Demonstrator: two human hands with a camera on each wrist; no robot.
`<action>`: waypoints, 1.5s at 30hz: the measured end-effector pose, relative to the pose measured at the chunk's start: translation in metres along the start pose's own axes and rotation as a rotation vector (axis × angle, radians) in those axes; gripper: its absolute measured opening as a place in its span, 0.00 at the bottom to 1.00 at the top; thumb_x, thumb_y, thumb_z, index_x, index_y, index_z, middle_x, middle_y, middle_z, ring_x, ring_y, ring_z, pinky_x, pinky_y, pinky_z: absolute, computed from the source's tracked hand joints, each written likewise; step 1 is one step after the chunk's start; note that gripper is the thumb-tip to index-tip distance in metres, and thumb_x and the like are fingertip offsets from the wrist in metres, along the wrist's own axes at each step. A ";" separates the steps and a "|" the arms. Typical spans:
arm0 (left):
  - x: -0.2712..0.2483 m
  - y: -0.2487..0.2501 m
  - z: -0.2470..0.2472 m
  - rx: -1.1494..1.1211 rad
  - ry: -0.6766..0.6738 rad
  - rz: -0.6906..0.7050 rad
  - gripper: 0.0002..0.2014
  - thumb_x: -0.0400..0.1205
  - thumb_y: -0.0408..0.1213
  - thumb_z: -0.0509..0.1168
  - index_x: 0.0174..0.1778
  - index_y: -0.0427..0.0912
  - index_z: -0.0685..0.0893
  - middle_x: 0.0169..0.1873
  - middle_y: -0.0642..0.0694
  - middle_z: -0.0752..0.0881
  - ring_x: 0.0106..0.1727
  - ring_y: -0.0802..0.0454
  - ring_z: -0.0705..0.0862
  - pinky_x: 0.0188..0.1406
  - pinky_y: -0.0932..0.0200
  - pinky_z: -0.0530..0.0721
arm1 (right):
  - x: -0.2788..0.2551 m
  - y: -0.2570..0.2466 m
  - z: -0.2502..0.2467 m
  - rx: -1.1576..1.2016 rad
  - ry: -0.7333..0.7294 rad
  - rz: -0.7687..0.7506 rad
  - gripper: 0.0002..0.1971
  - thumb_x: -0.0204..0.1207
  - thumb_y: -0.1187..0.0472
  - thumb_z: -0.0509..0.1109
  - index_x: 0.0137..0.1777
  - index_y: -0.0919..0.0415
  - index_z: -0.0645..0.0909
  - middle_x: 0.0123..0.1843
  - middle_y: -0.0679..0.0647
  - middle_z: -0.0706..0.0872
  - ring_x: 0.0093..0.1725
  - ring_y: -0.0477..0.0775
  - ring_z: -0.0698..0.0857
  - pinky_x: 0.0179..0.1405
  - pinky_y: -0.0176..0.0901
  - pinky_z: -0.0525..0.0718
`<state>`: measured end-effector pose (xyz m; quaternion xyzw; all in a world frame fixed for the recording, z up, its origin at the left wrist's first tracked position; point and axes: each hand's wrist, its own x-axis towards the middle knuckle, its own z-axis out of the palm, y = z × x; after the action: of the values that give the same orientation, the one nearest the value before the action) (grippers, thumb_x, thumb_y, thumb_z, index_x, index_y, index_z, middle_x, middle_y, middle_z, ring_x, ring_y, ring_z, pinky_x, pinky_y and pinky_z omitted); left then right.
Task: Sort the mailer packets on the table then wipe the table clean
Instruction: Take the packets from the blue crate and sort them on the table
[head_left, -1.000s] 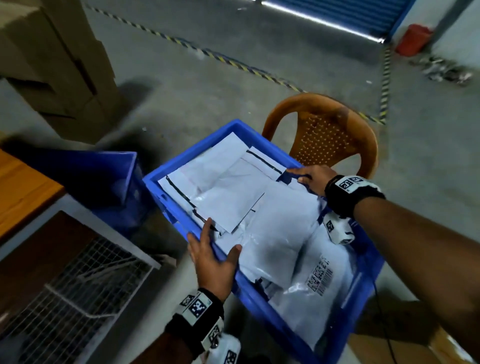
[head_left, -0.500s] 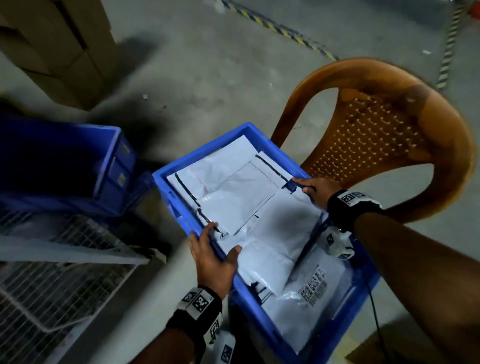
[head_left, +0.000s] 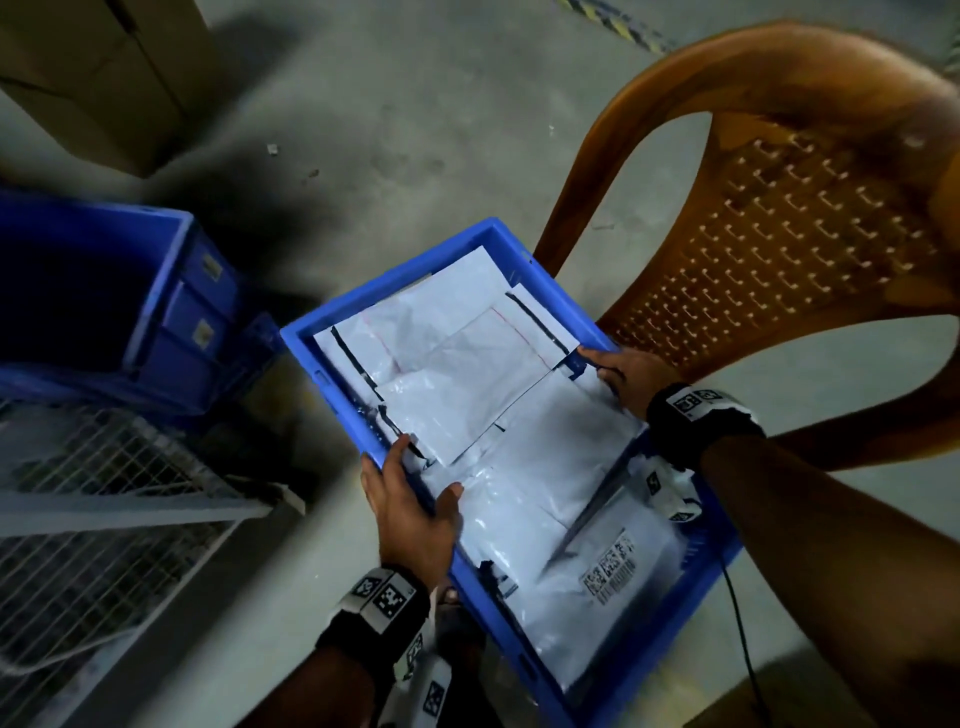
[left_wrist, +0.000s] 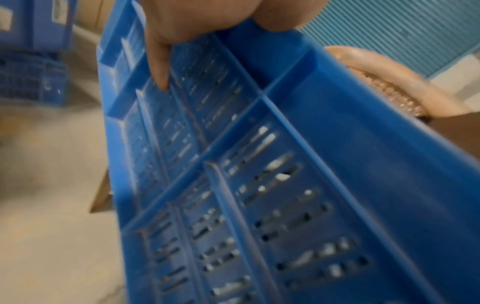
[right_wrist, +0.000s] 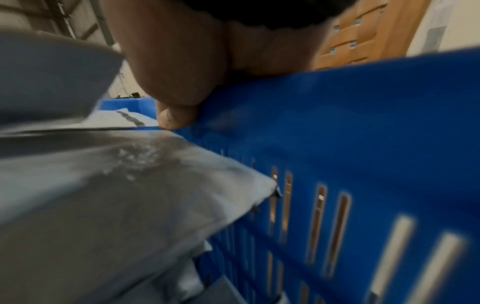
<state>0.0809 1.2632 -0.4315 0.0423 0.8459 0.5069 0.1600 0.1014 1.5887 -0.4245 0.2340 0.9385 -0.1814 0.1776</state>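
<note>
I hold a blue slotted plastic crate (head_left: 332, 384) off the floor, full of white mailer packets (head_left: 467, 395). One packet near me carries a barcode label (head_left: 608, 571). My left hand (head_left: 410, 499) grips the crate's left rim, thumb inside over a packet, fingers (left_wrist: 158, 67) down the outer wall (left_wrist: 259, 185). My right hand (head_left: 623, 379) grips the right rim, thumb (right_wrist: 176, 117) pressed on the inner wall (right_wrist: 363, 144) beside a packet (right_wrist: 130, 195). The crate tilts, its near end hanging lower.
An orange plastic chair (head_left: 810, 234) stands right behind the crate's far right corner. A second blue crate (head_left: 171, 291) sits at the left over a wire-mesh rack (head_left: 104, 519). Cardboard boxes (head_left: 104, 73) stand at the far left. Grey concrete floor (head_left: 415, 130) lies beyond.
I have carried the crate toward the orange chair, which now looms large at the right. The wooden table has left the view. Both hands keep the same grip on the rims.
</note>
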 end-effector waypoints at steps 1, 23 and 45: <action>0.001 -0.003 -0.001 0.008 -0.017 -0.004 0.36 0.72 0.29 0.76 0.76 0.43 0.69 0.75 0.30 0.61 0.82 0.35 0.56 0.79 0.48 0.59 | 0.000 -0.002 0.000 0.014 -0.014 0.009 0.22 0.87 0.58 0.56 0.81 0.49 0.67 0.64 0.68 0.78 0.63 0.67 0.79 0.61 0.46 0.71; -0.019 0.002 -0.011 -0.155 -0.185 -0.107 0.49 0.82 0.46 0.66 0.83 0.43 0.34 0.84 0.48 0.49 0.83 0.56 0.55 0.81 0.59 0.56 | -0.059 -0.032 0.011 -0.180 -0.045 0.138 0.42 0.72 0.23 0.51 0.83 0.36 0.44 0.86 0.50 0.36 0.84 0.62 0.43 0.80 0.68 0.49; -0.042 0.006 -0.051 0.205 -0.500 -0.074 0.39 0.86 0.45 0.59 0.84 0.43 0.40 0.82 0.46 0.59 0.81 0.48 0.64 0.66 0.73 0.61 | -0.104 -0.094 0.011 -0.107 0.006 0.160 0.38 0.75 0.26 0.46 0.83 0.37 0.45 0.87 0.48 0.40 0.85 0.57 0.40 0.79 0.73 0.43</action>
<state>0.1044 1.2133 -0.3941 0.1510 0.8279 0.3864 0.3774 0.1427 1.4681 -0.3663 0.2990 0.9257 -0.1156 0.2009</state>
